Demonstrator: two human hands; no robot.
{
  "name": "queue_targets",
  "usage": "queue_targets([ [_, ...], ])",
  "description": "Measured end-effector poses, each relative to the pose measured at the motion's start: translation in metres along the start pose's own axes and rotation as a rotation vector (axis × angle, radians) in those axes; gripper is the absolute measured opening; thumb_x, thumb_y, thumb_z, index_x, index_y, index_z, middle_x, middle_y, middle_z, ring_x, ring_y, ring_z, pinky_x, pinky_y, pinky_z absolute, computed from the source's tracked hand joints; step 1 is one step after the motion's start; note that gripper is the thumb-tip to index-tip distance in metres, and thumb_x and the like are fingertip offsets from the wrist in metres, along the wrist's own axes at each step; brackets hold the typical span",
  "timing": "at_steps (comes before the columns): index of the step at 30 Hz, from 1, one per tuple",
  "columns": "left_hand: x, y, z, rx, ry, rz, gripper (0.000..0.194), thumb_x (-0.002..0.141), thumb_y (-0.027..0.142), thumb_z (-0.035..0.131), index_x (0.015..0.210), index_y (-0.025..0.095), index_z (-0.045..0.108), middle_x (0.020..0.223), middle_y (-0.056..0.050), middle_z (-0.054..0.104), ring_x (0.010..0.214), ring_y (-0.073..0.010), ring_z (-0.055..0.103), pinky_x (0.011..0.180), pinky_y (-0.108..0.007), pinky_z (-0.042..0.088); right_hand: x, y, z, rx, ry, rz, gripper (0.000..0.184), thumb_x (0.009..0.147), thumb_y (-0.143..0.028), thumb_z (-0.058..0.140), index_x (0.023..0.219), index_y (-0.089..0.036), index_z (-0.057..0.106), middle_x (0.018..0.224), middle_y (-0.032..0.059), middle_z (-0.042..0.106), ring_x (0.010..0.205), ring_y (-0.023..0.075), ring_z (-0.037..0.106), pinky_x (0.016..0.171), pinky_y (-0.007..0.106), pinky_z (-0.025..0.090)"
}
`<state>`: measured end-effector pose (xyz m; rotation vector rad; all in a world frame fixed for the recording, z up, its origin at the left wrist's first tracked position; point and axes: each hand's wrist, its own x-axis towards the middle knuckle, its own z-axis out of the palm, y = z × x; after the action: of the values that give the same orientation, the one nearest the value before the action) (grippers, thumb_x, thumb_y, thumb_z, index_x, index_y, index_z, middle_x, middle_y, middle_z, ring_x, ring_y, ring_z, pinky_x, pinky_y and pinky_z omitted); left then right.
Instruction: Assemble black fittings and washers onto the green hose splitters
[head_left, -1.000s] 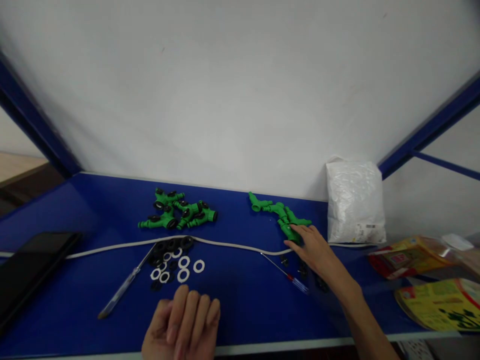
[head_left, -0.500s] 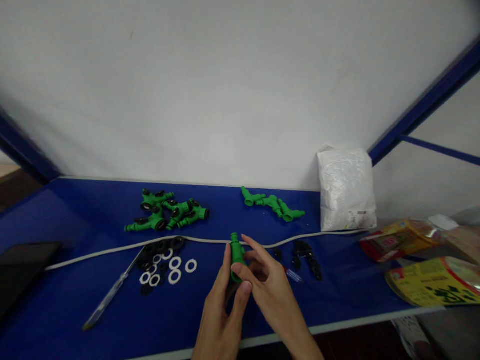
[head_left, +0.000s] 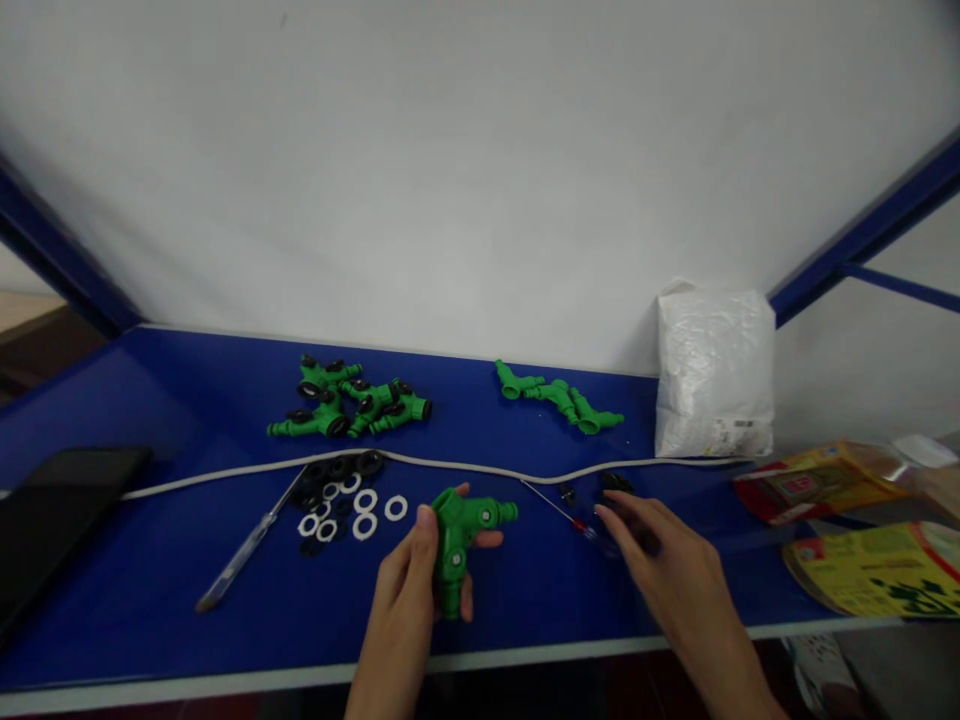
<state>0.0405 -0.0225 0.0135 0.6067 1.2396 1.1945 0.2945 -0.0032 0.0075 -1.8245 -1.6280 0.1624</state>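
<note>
Near side of cord (head_left: 457,464): my left hand (head_left: 405,585) gripped the fitting (head_left: 465,520) from behind, its two stems (head_left: 486,515) upward, presumably to leave them exposed. My right hand (head_left: 679,565) curled beside black parts (head_left: 616,482); couldn't tell if pinching any. Beyond cord: three bare fittings (head_left: 555,392).

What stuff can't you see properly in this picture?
All in the head view:
Back of the green fitting: turned away, towards the left hand.
Black pieces: partly behind the right hand; I can't tell if it holds one.
Flat black slab: cut off by the left edge.
Print on the white package: too small.
</note>
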Motion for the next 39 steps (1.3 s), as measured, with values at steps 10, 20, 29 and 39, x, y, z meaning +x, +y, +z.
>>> queue_targets([
  [10, 0.0, 0.009, -0.006, 0.163, -0.105, 0.006, 0.051, 0.082, 0.066, 0.065, 0.088, 0.016, 0.072, 0.07, -0.002, 0.067, 0.046, -0.0085, 0.043, 0.049, -0.024, 0.038, 0.008, 0.02, 0.017, -0.074, 0.004, -0.012, 0.05, 0.085, -0.063, 0.053, 0.091, -0.019, 0.077, 0.084, 0.0132, 0.075, 0.064, 0.028, 0.071, 0.065, 0.042, 0.056],
  [20, 0.005, 0.009, -0.009, 0.109, -0.025, -0.071, 0.063, 0.08, 0.072, 0.062, 0.098, 0.013, 0.072, 0.038, 0.005, 0.045, 0.039, -0.0081, 0.033, 0.044, -0.019, 0.02, -0.014, -0.056, 0.025, 0.978, -0.249, 0.459, 0.043, 0.075, -0.046, 0.085, 0.11, -0.022, 0.078, 0.095, 0.0082, 0.081, 0.086, 0.0232, 0.076, 0.086, 0.036, 0.06],
  [29, 0.008, 0.001, -0.006, 0.062, 0.136, 0.031, 0.076, 0.074, 0.064, 0.073, 0.126, 0.008, 0.067, 0.048, 0.006, 0.05, 0.042, -0.0083, 0.041, 0.045, -0.02, 0.035, -0.021, -0.081, 0.061, 1.396, -0.247, 0.764, 0.046, 0.058, -0.039, 0.098, 0.096, -0.019, 0.082, 0.097, 0.0108, 0.081, 0.085, 0.0216, 0.076, 0.086, 0.035, 0.06],
  [39, 0.016, -0.011, -0.016, 0.097, 0.08, 0.094, 0.083, 0.066, 0.05, 0.085, 0.136, 0.012, 0.061, 0.062, 0.004, 0.062, 0.047, -0.0092, 0.049, 0.047, -0.02, 0.038, -0.022, -0.084, 0.057, 1.486, -0.288, 0.886, 0.043, 0.056, -0.041, 0.099, 0.087, -0.017, 0.083, 0.098, 0.0145, 0.082, 0.078, 0.0196, 0.076, 0.077, 0.029, 0.061],
])
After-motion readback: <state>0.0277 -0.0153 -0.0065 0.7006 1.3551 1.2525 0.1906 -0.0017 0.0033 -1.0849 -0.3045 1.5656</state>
